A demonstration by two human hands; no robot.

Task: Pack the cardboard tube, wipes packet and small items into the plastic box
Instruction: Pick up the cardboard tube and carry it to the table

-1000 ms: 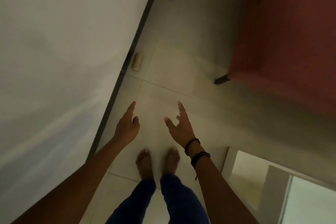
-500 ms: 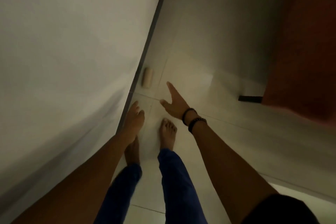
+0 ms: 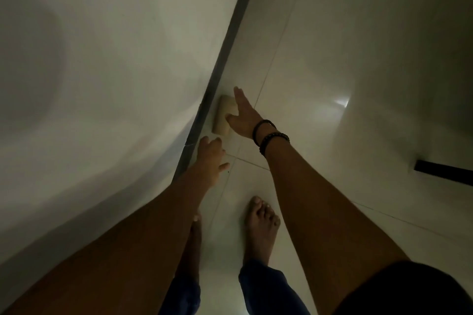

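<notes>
A short tan cardboard tube (image 3: 223,115) lies on the pale tiled floor against the dark skirting strip (image 3: 220,64) at the foot of the white wall. My right hand (image 3: 243,116), with dark bead bracelets on the wrist, is stretched over the tube's right side, fingers spread, thumb at the tube's near part; nothing is gripped. My left hand (image 3: 210,157) hovers just below the tube, fingers loosely apart and holding nothing. The plastic box, wipes packet and small items are out of view.
A white wall (image 3: 102,84) fills the left half. My bare feet (image 3: 259,227) stand on the tiles below the hands. A dark furniture leg (image 3: 442,172) juts in at the right edge. A bright light reflection (image 3: 341,103) marks the floor.
I have stepped and leaned toward the wall. My right hand has reached forward from mid-air onto the cardboard tube, and my left hand has followed close beneath it. The red furniture has left the view.
</notes>
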